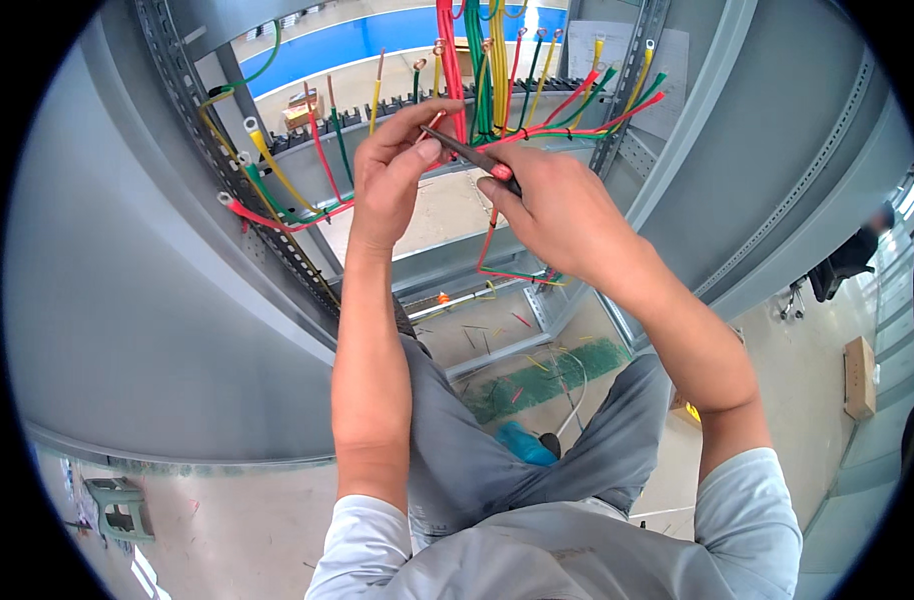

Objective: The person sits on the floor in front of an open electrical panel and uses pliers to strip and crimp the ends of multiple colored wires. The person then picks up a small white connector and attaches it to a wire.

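My right hand (567, 205) is closed around dark slim-nosed pliers (463, 150) with a bit of red at the handle. Their tips reach toward my left hand (387, 190). Between my left thumb and fingers is the end of a wire (436, 122), which looks like bare copper and red. The pliers' tips meet or nearly meet it; whether the jaws grip it is too small to tell. Beside my hands, a thick red wire bundle (450, 60), a green one (476, 70) and a yellow one (498, 75) come down from above. Several single wires stand up around them, some with copper ends.
Grey cabinet panels (167, 270) rise on both sides, with perforated metal rails (192, 90). Lugged red, green and yellow wires (267, 165) stick out left and right. Wire scraps lie on the floor by a green strip (567, 375). A carton (859, 378) and a stool (120, 508) stand outside.
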A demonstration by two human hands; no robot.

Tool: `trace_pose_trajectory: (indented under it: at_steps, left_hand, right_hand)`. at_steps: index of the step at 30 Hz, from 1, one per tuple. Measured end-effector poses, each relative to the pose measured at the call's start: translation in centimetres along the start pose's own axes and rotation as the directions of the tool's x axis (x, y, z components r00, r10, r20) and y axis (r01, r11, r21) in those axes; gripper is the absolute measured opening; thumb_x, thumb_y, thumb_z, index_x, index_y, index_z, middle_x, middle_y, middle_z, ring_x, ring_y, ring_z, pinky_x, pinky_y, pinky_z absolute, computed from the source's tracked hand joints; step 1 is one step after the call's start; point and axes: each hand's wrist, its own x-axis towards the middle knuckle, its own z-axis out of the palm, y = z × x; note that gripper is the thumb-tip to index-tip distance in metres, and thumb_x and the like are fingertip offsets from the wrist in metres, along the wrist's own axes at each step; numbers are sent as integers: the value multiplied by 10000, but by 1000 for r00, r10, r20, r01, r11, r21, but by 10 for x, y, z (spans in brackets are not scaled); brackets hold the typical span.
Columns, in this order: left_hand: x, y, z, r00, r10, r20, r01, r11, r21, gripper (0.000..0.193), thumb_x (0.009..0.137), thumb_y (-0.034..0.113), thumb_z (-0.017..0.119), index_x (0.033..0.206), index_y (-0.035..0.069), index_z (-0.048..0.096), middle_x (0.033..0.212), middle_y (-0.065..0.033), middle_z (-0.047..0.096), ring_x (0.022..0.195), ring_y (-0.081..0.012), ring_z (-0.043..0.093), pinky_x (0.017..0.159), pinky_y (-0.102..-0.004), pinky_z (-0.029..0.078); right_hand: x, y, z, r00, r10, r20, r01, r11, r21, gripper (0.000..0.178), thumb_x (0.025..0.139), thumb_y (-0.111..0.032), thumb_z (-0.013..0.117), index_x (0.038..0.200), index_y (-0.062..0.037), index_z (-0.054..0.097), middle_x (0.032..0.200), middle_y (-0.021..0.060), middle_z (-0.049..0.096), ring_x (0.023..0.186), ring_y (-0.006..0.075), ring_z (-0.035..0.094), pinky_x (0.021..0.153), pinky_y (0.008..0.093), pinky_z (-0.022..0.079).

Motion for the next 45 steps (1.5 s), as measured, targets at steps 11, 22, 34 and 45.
trace_pose_trajectory:
  at_steps: [11,22,34,45]
  left_hand:
    - [-3,-6,3,998,56,-6,-57,998,-25,289,985,105,606,1240,-18,668,1028,-54,675,855,-107,564,780,-259,469]
    - [-8,-18,6,994,78,-74,-86,991,-106,245,992,97,629,1197,-30,678,967,-43,662,841,-110,569,757,-267,472]
    - [-10,-18,0,991,49,-121,-66,988,-143,279,983,119,650,1220,-28,656,989,-53,651,914,-135,594,825,-279,474]
    - [8,-10,25,964,194,-182,-178,979,101,283,1024,152,606,1231,-31,665,948,-56,654,846,-128,575,756,-283,474]
  right_hand:
    - [2,-1,-1,999,-34,-33,33,999,-16,254,959,-213,616,979,40,608,857,247,686,826,448,666,732,530,520]
    - [7,-1,5,851,95,516,-447,646,619,268,976,-256,646,915,-5,576,657,75,531,588,190,509,525,345,422]
    - [18,23,50,630,-524,574,-712,-94,696,310,1009,-358,610,935,-59,584,722,40,563,598,130,546,519,290,410]
    - [-7,16,-17,991,14,-131,-13,1000,15,280,931,-155,623,1128,40,576,917,262,670,859,459,647,732,508,513]
